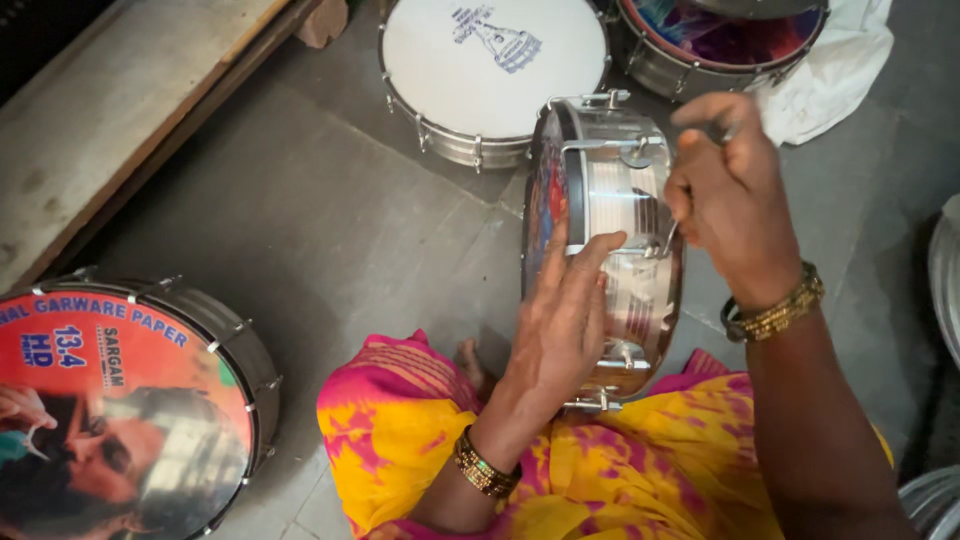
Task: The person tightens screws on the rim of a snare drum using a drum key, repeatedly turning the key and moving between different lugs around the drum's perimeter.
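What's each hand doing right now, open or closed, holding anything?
Left hand: open, fingers flat against the shiny metal drum.
Right hand: closed on a thin metal tool at the drum's rim.

Printed drumhead, lower left: on the drum [125, 415] at our left we see a round label-like sheet, red-orange, with blue and dark lettering and a printed picture.
White drumhead, top centre: the white drum [495, 65] carries a small blue printed emblem near its far edge.
Colourful head, top right: we see a round multicoloured print on another drum [725, 40].
Packages, screens: we see none.
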